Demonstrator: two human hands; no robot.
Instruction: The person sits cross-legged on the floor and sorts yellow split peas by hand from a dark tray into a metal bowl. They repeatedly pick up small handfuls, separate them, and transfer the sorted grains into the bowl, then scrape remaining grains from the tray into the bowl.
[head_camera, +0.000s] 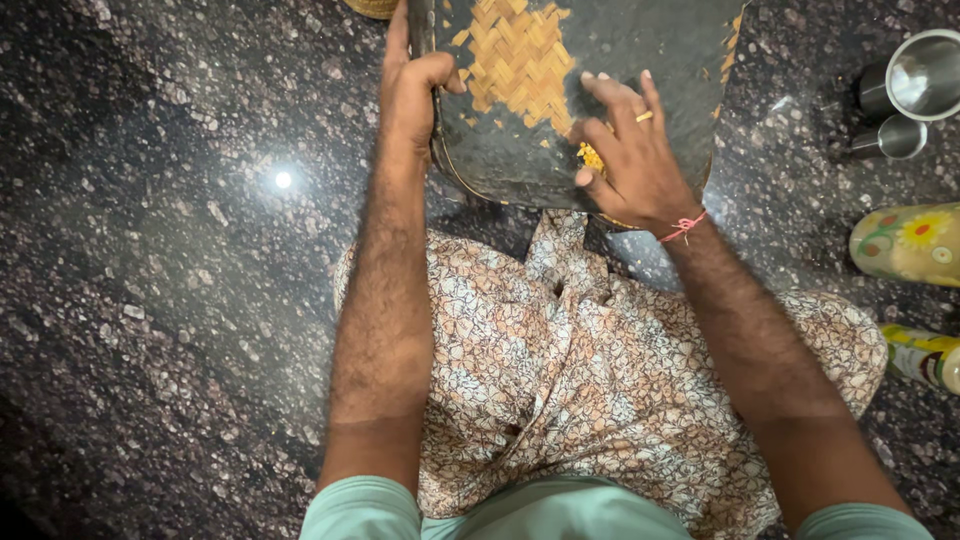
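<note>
Two hands work one thing: a flat woven bamboo winnowing tray (520, 60), dark and worn with a patch of pale yellow weave showing, at the far middle of the scene, its near edge just beyond the person's lap. Left hand (410, 95) clamps the tray's left rim, thumb hooked over the top edge, fingers wrapped under out of sight; that grip seems to steady the tray and keep it tipped toward the body. Right hand (625, 145) lies on the tray's surface near its right side, fingers spread and half curled, pinching or raking a small cluster of yellow grains (590, 157) against the weave. Can't tell whether any grains are actually held between the fingertips. Gold ring on one finger, pink thread (684, 226) tied at that wrist.

Tray's near edge sits over the brown and white floral printed cloth (560, 370) covering the lap, so it looks propped there, though the contact itself is hidden. Person sits on a dark speckled polished stone floor (170, 300) with a bright light glare at left.

Far right: two steel tumblers (905, 95) lying close together, well apart from the tray. Right side: a yellow-green cylindrical container with flower print (910, 243) on its side, and nearer, a yellow-labelled bottle (925, 357), both out of reach of the hands' present work. Far top edge, a sliver of another woven basket (372, 8).
</note>
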